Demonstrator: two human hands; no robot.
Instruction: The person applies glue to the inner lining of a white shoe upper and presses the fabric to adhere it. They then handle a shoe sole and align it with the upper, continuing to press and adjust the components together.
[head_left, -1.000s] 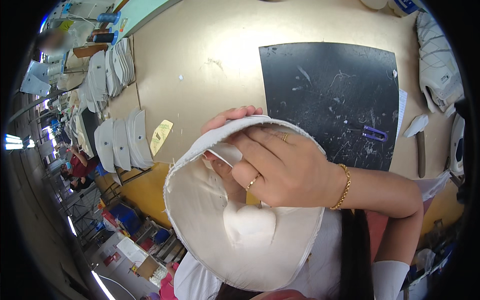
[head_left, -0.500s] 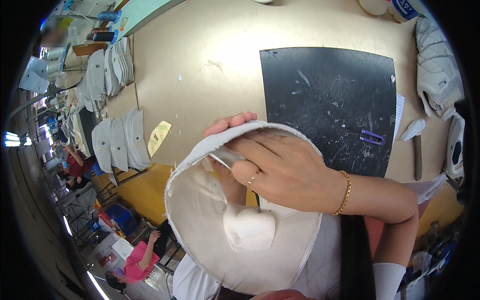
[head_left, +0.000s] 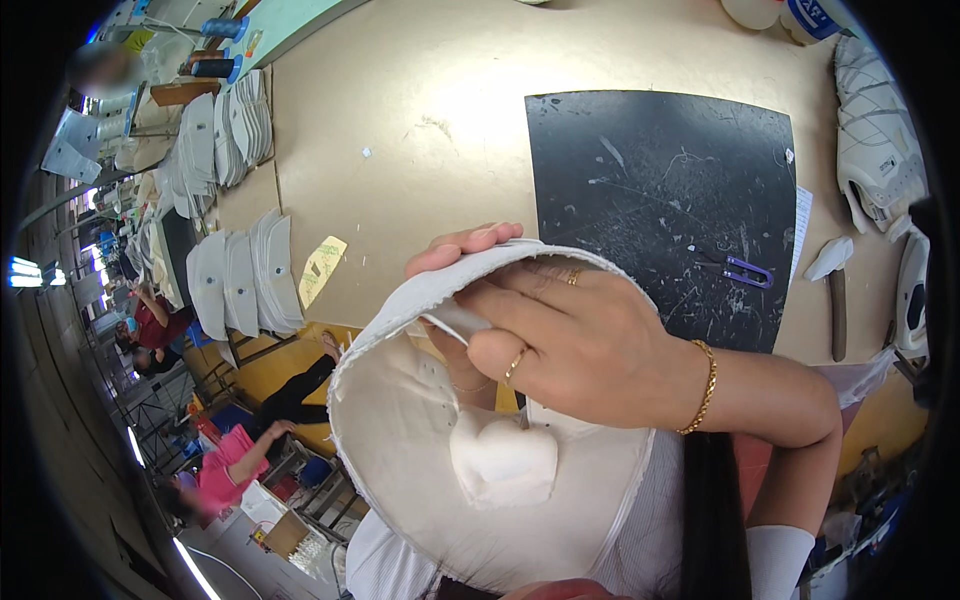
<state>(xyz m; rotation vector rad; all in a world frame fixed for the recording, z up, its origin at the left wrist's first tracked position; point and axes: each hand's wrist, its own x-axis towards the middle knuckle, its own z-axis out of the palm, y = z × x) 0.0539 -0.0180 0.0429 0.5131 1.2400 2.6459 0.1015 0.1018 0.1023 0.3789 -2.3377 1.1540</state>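
Observation:
A white shoe upper (head_left: 390, 470) with raw, frayed edges is held up close to my body, its pale lining facing me. A padded fold (head_left: 505, 465) shows at its middle. My left hand (head_left: 465, 247) curls over the far rim from outside; part of its palm and wrist appears through the opening. My right hand (head_left: 590, 350), with rings and a gold chain bracelet, has its fingers bent inside the upper against the far wall. Those fingertips are hidden. Beside its thumb a thin white flap (head_left: 455, 318) sticks up.
A scratched black mat (head_left: 660, 180) lies on the beige table (head_left: 400, 100), with purple-handled thread snips (head_left: 748, 272) on it. Stacked white pieces (head_left: 240, 275) stand at left, near a yellowish paper scrap (head_left: 322, 268). White uppers (head_left: 880, 140) and a brown-handled tool (head_left: 837, 315) are at right.
My hands and the upper keep nearly the same hold; the right fingers shift slightly. At lower left, the person in pink has moved, with a leg now stretched out. The view has shifted a little.

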